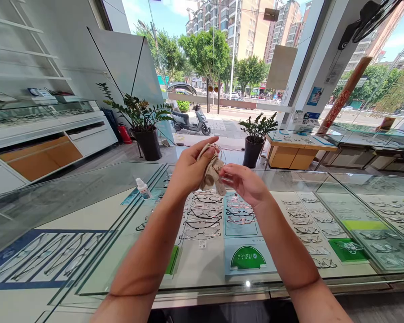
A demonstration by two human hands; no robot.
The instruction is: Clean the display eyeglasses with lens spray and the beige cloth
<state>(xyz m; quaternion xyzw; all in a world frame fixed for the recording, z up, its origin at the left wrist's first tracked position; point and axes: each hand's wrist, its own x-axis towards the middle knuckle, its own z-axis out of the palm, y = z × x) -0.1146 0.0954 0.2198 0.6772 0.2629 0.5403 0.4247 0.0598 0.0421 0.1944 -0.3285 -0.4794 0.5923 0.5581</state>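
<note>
My left hand (187, 167) is closed on a crumpled beige cloth (209, 178), thumb pressed over it. Thin-rimmed eyeglasses (218, 169) are partly wrapped in the cloth; a fine wire rim shows above it, and the rest is hidden. With fingertips pinched, my right hand (247, 183) grips the near right part of the eyeglasses. Both hands are raised above the glass display case (202, 280). A small white bottle (143, 188) stands on the glass to the left of my left hand.
Rows of eyeglasses (205, 213) lie inside the case under my hands, beside a green sign (248, 258). More frames (47, 255) are at lower left. Potted plants (146, 141) and a wooden counter (289, 154) stand beyond, before the window with a parked scooter (190, 120) outside.
</note>
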